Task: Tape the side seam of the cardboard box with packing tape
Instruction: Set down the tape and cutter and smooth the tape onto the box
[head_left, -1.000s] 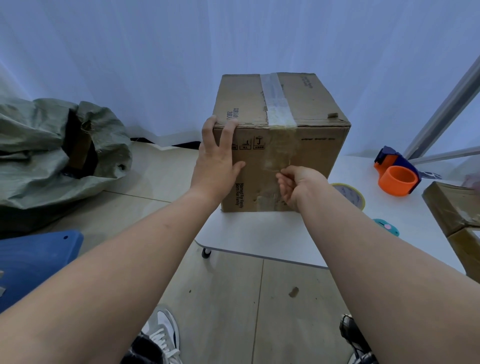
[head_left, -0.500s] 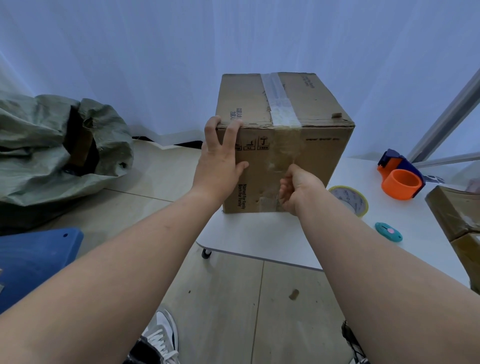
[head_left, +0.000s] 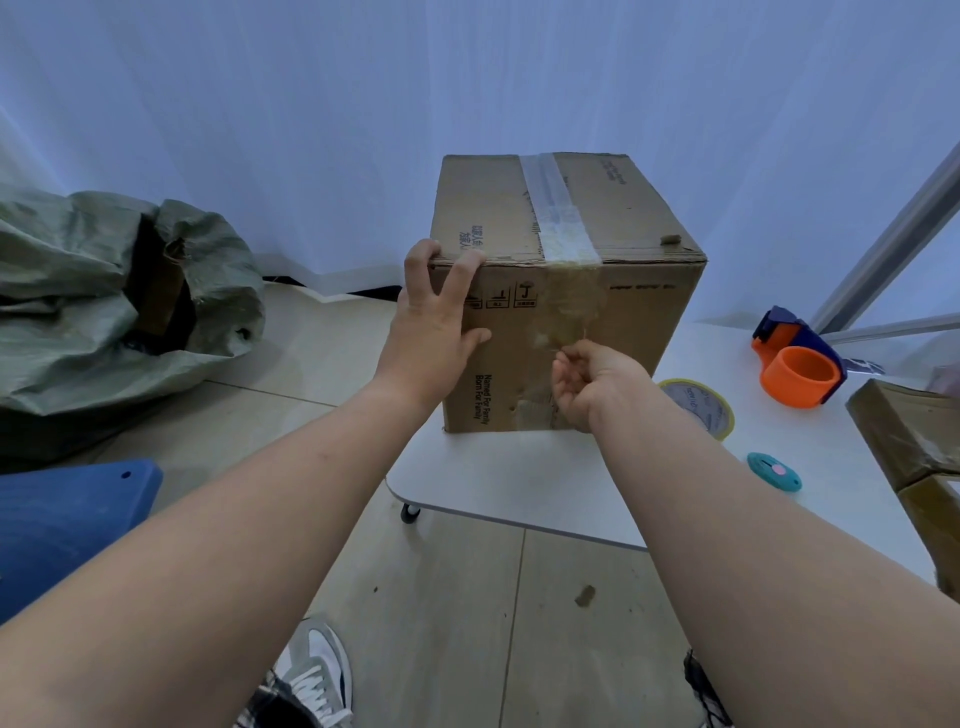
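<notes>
The left hand (head_left: 434, 325) lay flat, fingers spread, bracing the cardboard box (head_left: 563, 291) at the table's (head_left: 519, 483) near-left corner. The right hand (head_left: 589, 382), fingers curled, seemingly pinched clear packing tape (head_left: 569, 312) against the front face. Pressing it down smoothly probably came next.

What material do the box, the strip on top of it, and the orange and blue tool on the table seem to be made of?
The box looks like brown corrugated cardboard, matte, with printed marks and a frayed top edge. The strip seems to be clear plastic packing tape: glossy, wrinkled, with cardboard showing through. The tape dispenser appears to be moulded plastic, smooth, in solid orange and dark blue; any metal parts cannot be seen.
</notes>
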